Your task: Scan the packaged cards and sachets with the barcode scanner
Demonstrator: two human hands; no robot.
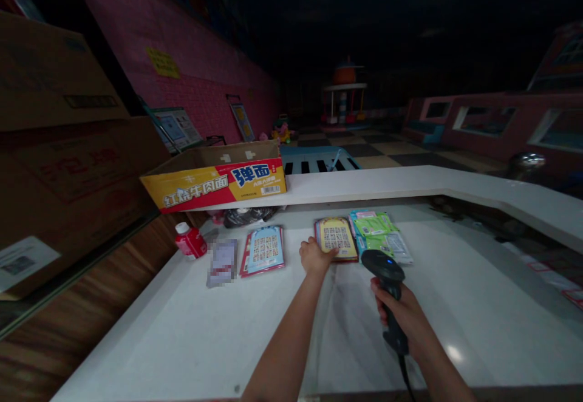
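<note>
My right hand (pixel 405 311) is wrapped round the handle of a black barcode scanner (pixel 385 265), whose head shows a small blue light. My left hand (pixel 316 256) grips the lower left corner of a stack of yellow-faced printed packs (pixel 336 236), thumb on top and fingers along the left edge. The top pack carries a grid of small pictures or codes, too small to read. Just right of that stack, green and blue packets (pixel 373 226) lie partly behind the scanner head. A second stack, blue-faced with red edges (pixel 265 249), rests left of my left hand.
A red bottle with a white cap (pixel 191 242) and a blurred-out flat item (pixel 222 262) are at the left of the white counter (pixel 182 329). A noodle carton (pixel 223 177) sits on the raised ledge (pixel 364 182). Large cardboard boxes (pixel 68 177) stand at left.
</note>
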